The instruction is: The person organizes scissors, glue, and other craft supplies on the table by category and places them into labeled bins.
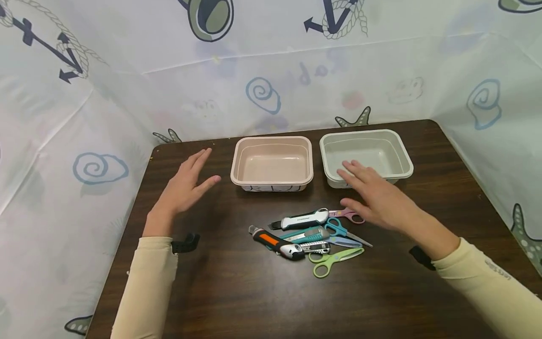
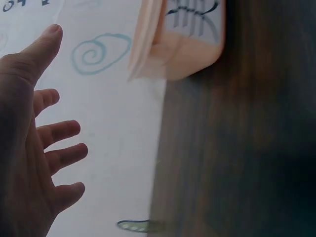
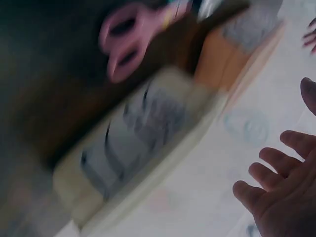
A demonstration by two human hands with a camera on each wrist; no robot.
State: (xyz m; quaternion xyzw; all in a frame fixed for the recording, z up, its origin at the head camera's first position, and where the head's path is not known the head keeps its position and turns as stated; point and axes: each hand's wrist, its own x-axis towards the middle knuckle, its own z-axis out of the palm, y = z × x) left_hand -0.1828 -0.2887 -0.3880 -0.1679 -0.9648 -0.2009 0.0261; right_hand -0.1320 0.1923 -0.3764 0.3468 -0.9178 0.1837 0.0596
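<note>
My left hand (image 1: 182, 188) hovers over the table's left side, fingers stretched and holding nothing. Fingers spread, my right hand (image 1: 378, 197) hangs above the near edge of the grey bin (image 1: 400, 172), overlapping it in the head view. Between the hands lies a pile: a white-and-black utility knife (image 1: 302, 220), an orange-and-black utility knife (image 1: 275, 242), a teal utility knife (image 1: 313, 234), pink scissors (image 1: 351, 215), blue scissors (image 1: 336, 228) and green scissors (image 1: 338, 256). A silver-and-black cutter (image 1: 315, 247) is partly covered there. Blurred pink scissors (image 3: 129, 39) also show in the right wrist view.
A pink bin (image 1: 273, 180) stands left of the grey one at the back of the dark wooden table (image 1: 237, 301). Printed white cloth (image 1: 211, 94) hangs behind and along both sides. Both bins carry drawings on their outer walls.
</note>
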